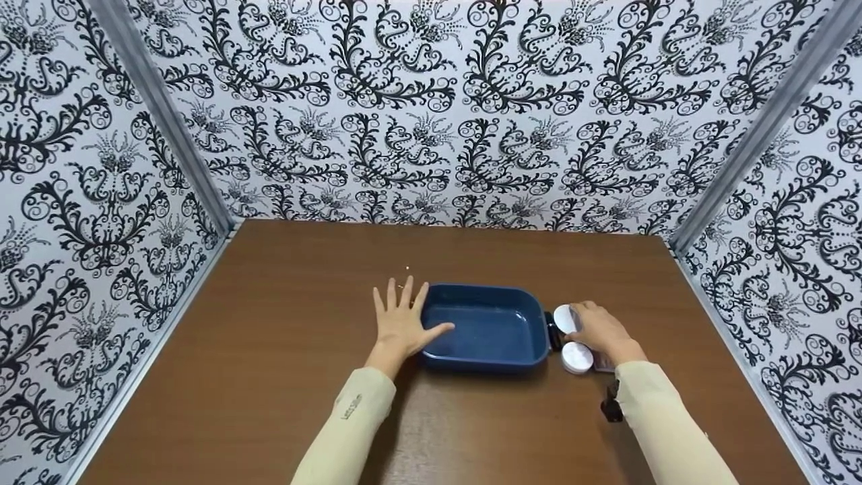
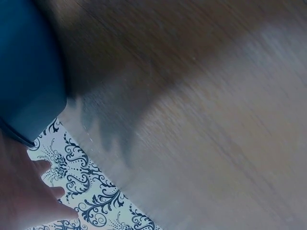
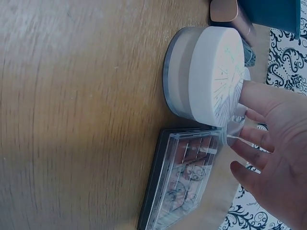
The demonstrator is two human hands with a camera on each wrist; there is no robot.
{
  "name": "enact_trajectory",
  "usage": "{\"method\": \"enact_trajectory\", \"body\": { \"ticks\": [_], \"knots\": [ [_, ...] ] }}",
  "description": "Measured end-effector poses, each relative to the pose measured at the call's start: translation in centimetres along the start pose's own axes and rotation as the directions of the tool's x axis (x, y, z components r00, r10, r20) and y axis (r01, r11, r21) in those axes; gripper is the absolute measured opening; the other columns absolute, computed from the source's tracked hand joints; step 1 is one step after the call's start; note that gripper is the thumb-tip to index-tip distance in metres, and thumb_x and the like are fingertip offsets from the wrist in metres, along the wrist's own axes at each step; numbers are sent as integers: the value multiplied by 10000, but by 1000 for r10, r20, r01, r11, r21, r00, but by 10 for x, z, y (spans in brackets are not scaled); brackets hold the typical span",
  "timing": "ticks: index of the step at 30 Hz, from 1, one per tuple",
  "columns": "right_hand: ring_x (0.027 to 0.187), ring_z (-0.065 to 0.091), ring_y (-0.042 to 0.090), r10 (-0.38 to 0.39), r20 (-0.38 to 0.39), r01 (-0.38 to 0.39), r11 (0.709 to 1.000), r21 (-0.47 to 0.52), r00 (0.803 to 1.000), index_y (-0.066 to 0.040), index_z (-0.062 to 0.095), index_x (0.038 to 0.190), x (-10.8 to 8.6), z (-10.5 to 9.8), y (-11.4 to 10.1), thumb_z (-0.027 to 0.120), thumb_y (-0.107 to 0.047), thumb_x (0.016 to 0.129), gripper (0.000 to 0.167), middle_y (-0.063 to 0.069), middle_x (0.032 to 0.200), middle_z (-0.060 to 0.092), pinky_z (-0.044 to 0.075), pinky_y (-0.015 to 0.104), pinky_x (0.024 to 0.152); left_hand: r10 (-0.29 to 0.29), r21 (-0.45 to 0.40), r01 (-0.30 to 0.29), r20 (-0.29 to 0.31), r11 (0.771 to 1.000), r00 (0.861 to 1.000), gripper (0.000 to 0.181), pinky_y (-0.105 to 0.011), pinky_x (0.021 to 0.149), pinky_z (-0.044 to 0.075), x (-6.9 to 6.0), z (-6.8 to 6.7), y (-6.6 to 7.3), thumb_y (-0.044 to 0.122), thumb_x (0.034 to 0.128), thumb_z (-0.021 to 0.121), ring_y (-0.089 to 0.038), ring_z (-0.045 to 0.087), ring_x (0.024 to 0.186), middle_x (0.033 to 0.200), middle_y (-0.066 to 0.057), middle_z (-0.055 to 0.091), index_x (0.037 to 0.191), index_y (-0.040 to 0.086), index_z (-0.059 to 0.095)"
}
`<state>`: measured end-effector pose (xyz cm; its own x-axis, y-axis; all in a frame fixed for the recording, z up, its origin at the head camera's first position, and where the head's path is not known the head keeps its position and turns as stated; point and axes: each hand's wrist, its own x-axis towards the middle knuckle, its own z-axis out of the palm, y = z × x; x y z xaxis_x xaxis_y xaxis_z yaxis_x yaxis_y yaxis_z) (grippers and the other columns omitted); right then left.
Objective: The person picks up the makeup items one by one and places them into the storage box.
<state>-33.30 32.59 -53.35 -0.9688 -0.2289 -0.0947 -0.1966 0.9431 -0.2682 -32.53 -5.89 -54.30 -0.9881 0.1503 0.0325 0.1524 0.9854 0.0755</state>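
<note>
My left hand (image 1: 399, 328) is spread with straight fingers at the left end of a blue rectangular dish (image 1: 481, 337). In the left wrist view, its fingers (image 2: 29, 191) show beside the dish's wall (image 2: 31, 72). To the right of the dish, my right hand (image 1: 601, 330) holds a round white-lidded jar (image 1: 564, 318) between thumb and fingers, its far side partly hidden. Nearer to me stands a second white-lidded jar (image 1: 577, 358). In the right wrist view, this near jar (image 3: 216, 76) partly blocks the grip. A clear-lidded makeup palette (image 3: 184, 177) lies beside it.
Dark small items (image 1: 554, 331) stand between the dish and the jars; one shows a brown, shiny cap (image 3: 225, 12). All stand on a brown wooden table (image 1: 303, 377). Patterned walls (image 1: 431, 135) enclose its back and sides.
</note>
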Motion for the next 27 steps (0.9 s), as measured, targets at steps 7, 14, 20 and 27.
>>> {"method": "enact_trajectory", "body": {
  "ticks": [7, 14, 20, 27],
  "knots": [
    [1161, 562, 487, -15, -18, 15, 1000, -14, 1000, 114, 528, 1335, 0, 2, -1, 784, -190, 825, 647, 335, 1272, 558, 467, 615, 977, 0, -28, 0, -9, 1000, 1000, 1057, -656, 1218, 19, -2, 1, 1, 925, 766, 361, -384, 33, 1563, 1696, -42, 120, 1608, 318, 161],
    [1145, 560, 503, -23, -29, 22, 999, -32, 999, 113, 533, 1326, 1, 2, 2, 784, -197, 826, 639, 343, 1262, 555, 466, 625, 973, 15, 1, -15, -32, 1000, 999, 1075, -649, 1221, 43, 2, 6, 0, 947, 752, 316, -374, 59, 1563, 1692, -52, 144, 1608, 315, 164],
    [1142, 531, 531, -13, -30, 12, 1000, -28, 999, 104, 501, 1345, 1, 2, 0, 793, -208, 820, 677, 355, 1259, 531, 453, 641, 969, 18, 16, -18, -31, 1000, 999, 1084, -641, 1225, 32, 6, 9, -1, 956, 748, 299, -358, 53, 1566, 1693, -48, 131, 1610, 317, 148],
    [1163, 496, 553, 4, -41, -5, 1000, -14, 999, 98, 440, 1392, 1, -1, -3, 794, -202, 814, 742, 378, 1289, 497, 444, 656, 965, 17, 15, -16, -26, 1000, 1000, 1087, -637, 1227, 20, 6, 9, -3, 954, 749, 302, -350, 50, 1568, 1694, -48, 125, 1611, 311, 142]
  ]
}}
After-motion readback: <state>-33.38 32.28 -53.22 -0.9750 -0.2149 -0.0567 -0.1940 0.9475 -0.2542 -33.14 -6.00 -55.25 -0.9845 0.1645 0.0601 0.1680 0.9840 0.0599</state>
